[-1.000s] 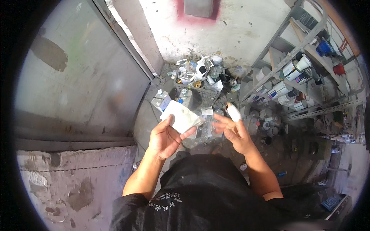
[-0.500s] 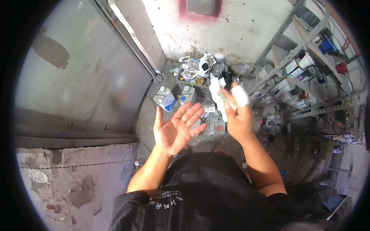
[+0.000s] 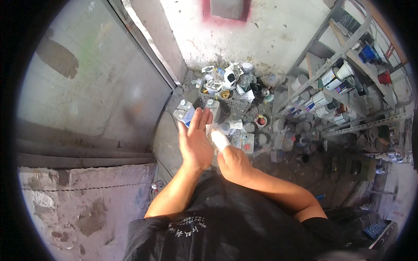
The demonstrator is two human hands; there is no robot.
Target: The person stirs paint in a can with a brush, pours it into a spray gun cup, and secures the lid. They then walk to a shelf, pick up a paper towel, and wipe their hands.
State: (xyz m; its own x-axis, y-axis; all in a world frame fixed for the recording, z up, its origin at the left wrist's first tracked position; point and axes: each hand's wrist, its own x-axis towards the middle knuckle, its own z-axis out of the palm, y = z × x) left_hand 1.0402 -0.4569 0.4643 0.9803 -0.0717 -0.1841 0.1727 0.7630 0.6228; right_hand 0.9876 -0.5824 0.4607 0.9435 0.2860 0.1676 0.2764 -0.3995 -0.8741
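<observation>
My left hand (image 3: 196, 145) is raised with its palm turned partly to the right and its fingers stretched out. Close beside it, my right hand (image 3: 235, 163) grips a white, soft-looking wad (image 3: 220, 140), whether cloth or paper I cannot tell. The wad is at the little-finger side of my left palm; whether it touches the skin is hard to see. Beyond my fingertips stand a white-and-blue canister (image 3: 184, 111) and a grey canister (image 3: 212, 111), the second partly hidden by my left hand.
A grey crate (image 3: 237, 105) heaped with waste stands against the back wall. On the right, a metal rack (image 3: 320, 65) holds several paint cans (image 3: 333, 78). More tins and an open red-rimmed pot (image 3: 261, 121) crowd the floor. A large grey panel (image 3: 100, 87) rises at the left.
My right hand has swung left and down, bringing the white wad, which was hanging loose and long, up against my left hand. My left hand has turned its palm more to the right.
</observation>
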